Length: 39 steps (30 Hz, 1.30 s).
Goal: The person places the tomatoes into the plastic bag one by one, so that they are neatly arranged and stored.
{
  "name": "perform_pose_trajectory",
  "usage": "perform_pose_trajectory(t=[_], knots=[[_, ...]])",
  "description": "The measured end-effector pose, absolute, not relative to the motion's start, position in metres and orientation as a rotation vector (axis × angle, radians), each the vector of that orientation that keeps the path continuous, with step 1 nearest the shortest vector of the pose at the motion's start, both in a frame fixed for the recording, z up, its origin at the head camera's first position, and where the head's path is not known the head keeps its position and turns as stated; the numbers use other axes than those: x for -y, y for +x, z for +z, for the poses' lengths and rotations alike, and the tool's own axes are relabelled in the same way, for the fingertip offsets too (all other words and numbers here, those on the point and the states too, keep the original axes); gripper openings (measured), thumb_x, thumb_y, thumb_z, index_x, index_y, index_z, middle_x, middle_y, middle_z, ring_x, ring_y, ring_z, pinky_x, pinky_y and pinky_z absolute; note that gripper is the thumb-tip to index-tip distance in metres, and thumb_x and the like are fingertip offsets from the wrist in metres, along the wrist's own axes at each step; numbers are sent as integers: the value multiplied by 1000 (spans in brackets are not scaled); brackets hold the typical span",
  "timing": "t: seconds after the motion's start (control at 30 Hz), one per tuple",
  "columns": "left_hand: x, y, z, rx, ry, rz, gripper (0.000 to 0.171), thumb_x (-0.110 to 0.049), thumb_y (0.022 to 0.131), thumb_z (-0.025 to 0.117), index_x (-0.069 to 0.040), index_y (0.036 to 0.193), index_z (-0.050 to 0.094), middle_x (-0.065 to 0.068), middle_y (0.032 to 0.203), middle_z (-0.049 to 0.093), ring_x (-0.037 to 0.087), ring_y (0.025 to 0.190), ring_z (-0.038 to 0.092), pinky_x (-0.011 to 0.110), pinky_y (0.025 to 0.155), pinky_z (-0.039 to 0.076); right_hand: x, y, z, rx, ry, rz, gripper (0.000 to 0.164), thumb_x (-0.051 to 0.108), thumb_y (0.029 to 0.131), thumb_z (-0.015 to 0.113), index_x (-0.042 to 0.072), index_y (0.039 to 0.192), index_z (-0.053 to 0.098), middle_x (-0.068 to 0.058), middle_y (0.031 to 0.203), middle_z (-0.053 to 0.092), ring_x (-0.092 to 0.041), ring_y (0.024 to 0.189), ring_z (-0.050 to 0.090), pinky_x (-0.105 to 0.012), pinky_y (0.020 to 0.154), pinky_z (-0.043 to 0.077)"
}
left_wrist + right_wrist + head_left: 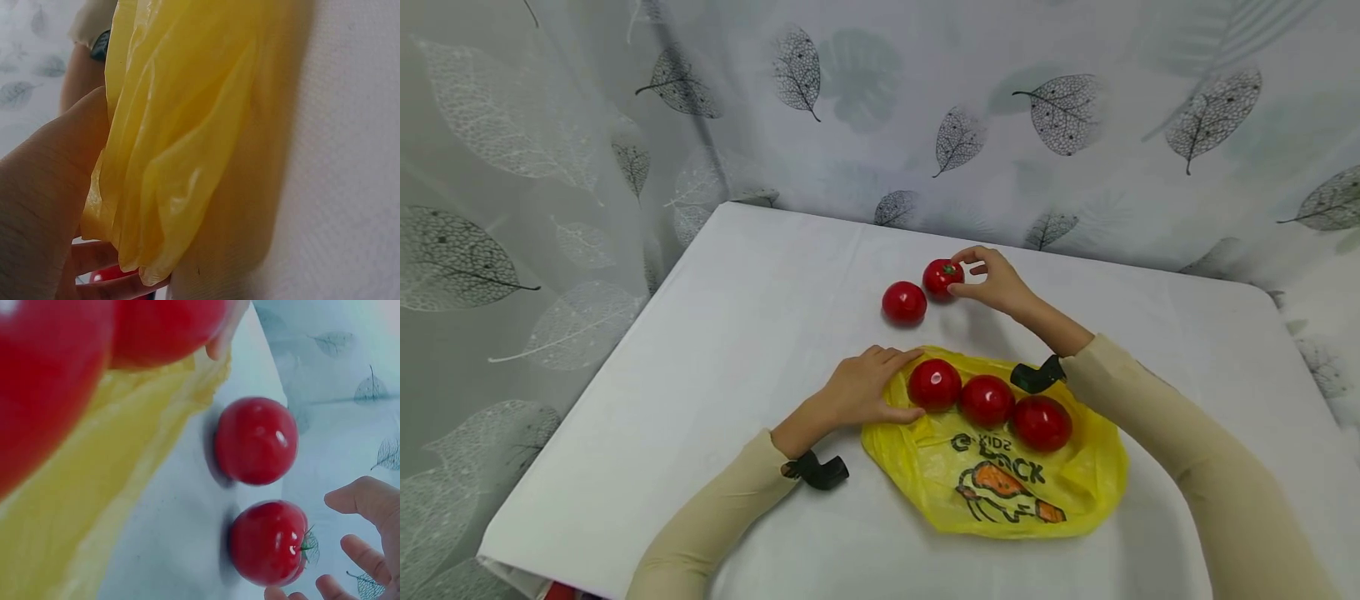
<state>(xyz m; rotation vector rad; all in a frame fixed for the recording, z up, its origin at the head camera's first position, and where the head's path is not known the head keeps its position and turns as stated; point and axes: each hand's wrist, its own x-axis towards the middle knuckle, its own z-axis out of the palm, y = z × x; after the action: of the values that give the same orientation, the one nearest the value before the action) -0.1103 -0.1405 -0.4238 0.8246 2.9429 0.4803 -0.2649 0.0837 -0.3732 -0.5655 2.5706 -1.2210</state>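
A yellow plastic bag [940, 487] with a printed carrot picture lies on the table, and three red tomatoes [987, 402] sit in a row at its mouth. My left hand [867, 390] holds the bag's left edge, thumb and fingers spread along it; in the left wrist view yellow folds cover part of the fingers. Beyond the bag, my right hand [996, 285] reaches to a red tomato with a green stem [937, 285], its fingers parted around the right side. In the right wrist view a gap shows between thumb and tomato. Beside it lies another tomato [904, 303].
The white-covered table [715, 350] extends around the bag, its far edge against a leaf-patterned curtain [865, 108]. Dark bands [820, 472] sit at both wrists, over beige sleeves. A bit of red [559, 592] shows below the table's front left corner.
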Motion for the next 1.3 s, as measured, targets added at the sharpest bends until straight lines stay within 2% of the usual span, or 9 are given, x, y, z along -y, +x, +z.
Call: perform_pose_trajectory(t=[0.2, 0.4, 0.73, 1.3], knots=[[139, -111, -423, -2941, 838, 480, 84, -64, 81, 62, -20, 150, 39, 5, 135, 58, 22, 114, 54, 35, 83, 54, -82, -274, -374, -2493, -458, -1242, 60, 13, 88, 71, 7, 141, 46, -20, 148, 37, -40, 131, 39, -53, 103, 42], [141, -107, -422, -2931, 781, 483, 85, -64, 81, 63, -21, 150, 39, 5, 134, 58, 22, 114, 54, 37, 83, 55, -72, -280, -381, -2424, -531, -1216, 67, 8, 85, 72, 9, 145, 43, -17, 154, 31, -43, 135, 32, -57, 105, 38], [139, -107, -423, -2945, 805, 504, 84, -64, 81, 63, -20, 149, 40, 5, 133, 59, 22, 115, 54, 37, 83, 55, -66, -279, -385, -2422, -437, -1282, 59, 5, 87, 71, 3, 139, 45, -20, 145, 40, -38, 129, 40, -49, 105, 41], [140, -108, -425, -2954, 837, 473, 84, -63, 81, 63, -20, 150, 39, 5, 133, 59, 20, 112, 55, 34, 81, 55, -72, -278, -391, -2494, -415, -1229, 55, 12, 86, 74, 5, 132, 46, -23, 142, 41, -40, 133, 37, -53, 104, 42]])
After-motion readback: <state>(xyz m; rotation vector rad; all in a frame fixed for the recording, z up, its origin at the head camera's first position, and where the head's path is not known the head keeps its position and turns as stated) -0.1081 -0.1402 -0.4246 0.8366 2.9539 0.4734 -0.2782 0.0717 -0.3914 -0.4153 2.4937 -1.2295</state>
